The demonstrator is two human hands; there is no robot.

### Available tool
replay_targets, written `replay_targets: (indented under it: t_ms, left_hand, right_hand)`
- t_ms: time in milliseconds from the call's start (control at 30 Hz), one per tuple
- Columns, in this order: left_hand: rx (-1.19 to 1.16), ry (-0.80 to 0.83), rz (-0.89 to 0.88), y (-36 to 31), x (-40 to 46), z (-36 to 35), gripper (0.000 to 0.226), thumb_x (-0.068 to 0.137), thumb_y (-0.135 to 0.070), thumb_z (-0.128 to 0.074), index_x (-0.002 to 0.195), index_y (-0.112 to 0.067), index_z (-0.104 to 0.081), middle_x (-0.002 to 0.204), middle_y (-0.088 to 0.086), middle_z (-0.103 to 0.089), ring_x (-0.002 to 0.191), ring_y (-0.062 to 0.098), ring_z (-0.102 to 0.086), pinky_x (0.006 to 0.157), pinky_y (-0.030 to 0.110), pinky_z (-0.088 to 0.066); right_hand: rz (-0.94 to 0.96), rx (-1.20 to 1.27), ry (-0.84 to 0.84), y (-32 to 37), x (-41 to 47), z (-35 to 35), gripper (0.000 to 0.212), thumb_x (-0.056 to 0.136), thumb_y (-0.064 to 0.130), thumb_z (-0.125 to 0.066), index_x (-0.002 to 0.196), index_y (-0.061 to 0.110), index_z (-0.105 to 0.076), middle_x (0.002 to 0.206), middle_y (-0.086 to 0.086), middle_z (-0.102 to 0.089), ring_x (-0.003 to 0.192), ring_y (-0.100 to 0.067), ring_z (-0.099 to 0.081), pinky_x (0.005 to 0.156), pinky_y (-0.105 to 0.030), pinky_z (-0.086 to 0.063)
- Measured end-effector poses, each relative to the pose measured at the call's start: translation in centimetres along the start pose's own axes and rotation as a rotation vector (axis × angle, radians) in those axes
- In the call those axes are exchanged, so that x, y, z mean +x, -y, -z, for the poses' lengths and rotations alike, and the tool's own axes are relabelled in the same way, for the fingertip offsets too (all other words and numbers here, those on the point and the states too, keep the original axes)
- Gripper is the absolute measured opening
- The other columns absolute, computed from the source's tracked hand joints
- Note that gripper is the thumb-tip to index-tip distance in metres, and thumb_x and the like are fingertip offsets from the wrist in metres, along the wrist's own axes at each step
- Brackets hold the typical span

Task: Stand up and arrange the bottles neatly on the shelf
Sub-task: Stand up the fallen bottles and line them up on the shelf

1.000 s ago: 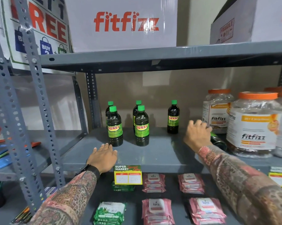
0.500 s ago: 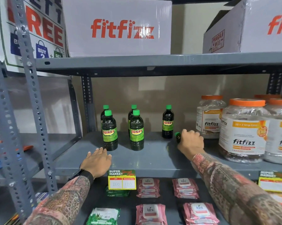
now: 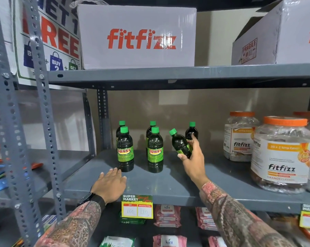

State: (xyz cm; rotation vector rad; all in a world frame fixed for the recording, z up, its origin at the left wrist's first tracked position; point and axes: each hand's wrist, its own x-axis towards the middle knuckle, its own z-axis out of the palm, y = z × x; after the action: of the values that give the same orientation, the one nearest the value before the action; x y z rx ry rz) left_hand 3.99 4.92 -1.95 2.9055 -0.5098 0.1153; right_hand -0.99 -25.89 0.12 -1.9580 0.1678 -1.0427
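Dark bottles with green caps and green SUNNY labels stand on the grey shelf (image 3: pixel 168 186). Two stand in front, one at the left (image 3: pixel 125 150) and one at the middle (image 3: pixel 155 151), each with another bottle right behind it. A further bottle (image 3: pixel 191 132) stands at the back right. My right hand (image 3: pixel 193 161) grips the lower part of a tilted bottle (image 3: pixel 180 142), its cap leaning left, just in front of that back right bottle. My left hand (image 3: pixel 111 185) lies flat, palm down, on the shelf's front edge, fingertips near the left front bottle.
Large fitfizz jars (image 3: pixel 280 154) with orange lids fill the right of the shelf. White fitfizz boxes (image 3: pixel 138 36) sit on the shelf above. A yellow price tag (image 3: pixel 137 207) hangs from the front edge. Pink and green packets (image 3: pixel 166 216) lie below. Perforated uprights (image 3: pixel 43 122) stand at left.
My right hand has lifted a bottle that lay near the jars and carried it left, tilted toward upright. My left hand has stayed on the shelf edge.
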Motion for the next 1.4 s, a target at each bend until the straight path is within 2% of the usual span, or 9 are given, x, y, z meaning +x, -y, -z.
replay_targets:
  t_ms: [100, 200, 367, 567, 800, 933, 1133, 1300, 1400]
  left_hand:
    - [0.004, 0.007, 0.001, -0.1, 0.0, 0.1, 0.065, 0.109, -0.043, -0.016, 0.166, -0.010, -0.014, 0.175, 0.007, -0.010, 0.162, 0.021, -0.009, 0.131, 0.045, -0.004]
    - [0.009, 0.008, 0.001, 0.0, -0.1, 0.0, 0.065, 0.109, -0.043, -0.016, 0.166, -0.011, -0.014, 0.175, 0.007, -0.010, 0.162, 0.021, -0.009, 0.131, 0.045, -0.003]
    - [0.017, 0.001, 0.003, -0.1, -0.4, 0.0, 0.065, 0.110, -0.043, -0.016, 0.166, -0.012, -0.013, 0.175, 0.006, -0.011, 0.162, 0.021, -0.009, 0.131, 0.044, -0.003]
    - [0.004, 0.013, 0.009, -0.1, -0.2, 0.0, 0.065, 0.109, -0.043, -0.016, 0.166, -0.012, -0.012, 0.175, 0.005, -0.010, 0.162, 0.020, -0.008, 0.131, 0.044, -0.002]
    - [-0.002, 0.016, 0.011, -0.2, -0.2, 0.1, 0.064, 0.110, -0.043, -0.016, 0.166, -0.011, -0.013, 0.175, 0.006, -0.011, 0.162, 0.021, -0.009, 0.131, 0.045, -0.003]
    - [-0.006, 0.018, 0.011, -0.2, -0.3, 0.0, 0.065, 0.109, -0.043, -0.016, 0.166, -0.012, -0.013, 0.175, 0.006, -0.010, 0.162, 0.021, -0.008, 0.131, 0.045, -0.002]
    - [0.003, 0.020, 0.012, -0.2, -0.3, 0.1, 0.064, 0.110, -0.042, -0.015, 0.166, -0.011, -0.013, 0.175, 0.007, -0.010, 0.162, 0.021, -0.008, 0.131, 0.045, -0.003]
    - [-0.007, 0.016, 0.010, -0.2, -0.3, 0.1, 0.064, 0.110, -0.042, -0.016, 0.166, -0.012, -0.012, 0.175, 0.006, -0.010, 0.162, 0.020, -0.008, 0.132, 0.044, -0.003]
    - [-0.004, 0.014, 0.009, -0.2, -0.3, 0.1, 0.064, 0.110, -0.042, -0.016, 0.166, -0.012, -0.013, 0.175, 0.006, -0.010, 0.162, 0.021, -0.009, 0.132, 0.044, -0.003]
  right_hand:
    - [0.045, 0.021, -0.028, -0.2, -0.5, 0.6, 0.086, 0.091, 0.001, -0.072, 0.163, 0.020, -0.029, 0.153, 0.000, -0.047, 0.141, -0.015, -0.045, 0.121, -0.037, -0.033]
    - [0.002, 0.064, -0.093, -0.3, -0.6, 1.4, 0.078, 0.091, 0.000, -0.069, 0.159, 0.016, -0.034, 0.143, 0.000, -0.048, 0.129, -0.010, -0.044, 0.110, -0.029, -0.033]
    - [-0.173, 0.123, -0.113, -0.8, -0.3, 1.9, 0.074, 0.085, -0.001, -0.070, 0.151, 0.013, -0.040, 0.133, -0.004, -0.049, 0.125, -0.027, -0.053, 0.099, -0.034, -0.039]
    - [-0.179, -0.096, -0.137, -1.2, -0.1, 1.5, 0.092, 0.069, 0.043, -0.094, 0.141, 0.014, -0.045, 0.130, -0.011, -0.054, 0.122, -0.031, -0.053, 0.103, -0.050, -0.049]
    - [-0.202, -0.003, -0.054, -1.2, -0.2, 1.5, 0.067, 0.086, 0.013, -0.077, 0.142, 0.015, -0.039, 0.113, -0.003, -0.060, 0.112, -0.033, -0.065, 0.087, -0.039, -0.048]
    - [-0.187, -0.076, -0.084, -1.0, -0.4, 1.5, 0.090, 0.072, 0.040, -0.093, 0.141, 0.014, -0.041, 0.130, -0.007, -0.057, 0.122, -0.029, -0.056, 0.100, -0.050, -0.051]
    - [-0.198, -0.074, -0.078, -1.3, -0.3, 1.5, 0.063, 0.081, 0.018, -0.081, 0.129, 0.018, -0.040, 0.112, -0.005, -0.062, 0.103, -0.032, -0.066, 0.083, -0.046, -0.055]
    - [-0.175, -0.153, -0.125, -1.0, -0.4, 1.4, 0.085, 0.070, 0.041, -0.094, 0.133, 0.012, -0.043, 0.122, -0.003, -0.053, 0.111, -0.022, -0.051, 0.095, -0.045, -0.051]
    - [-0.183, -0.149, -0.121, -0.9, -0.5, 1.4, 0.081, 0.073, 0.034, -0.092, 0.133, 0.012, -0.042, 0.123, -0.008, -0.058, 0.112, -0.032, -0.059, 0.092, -0.046, -0.052]
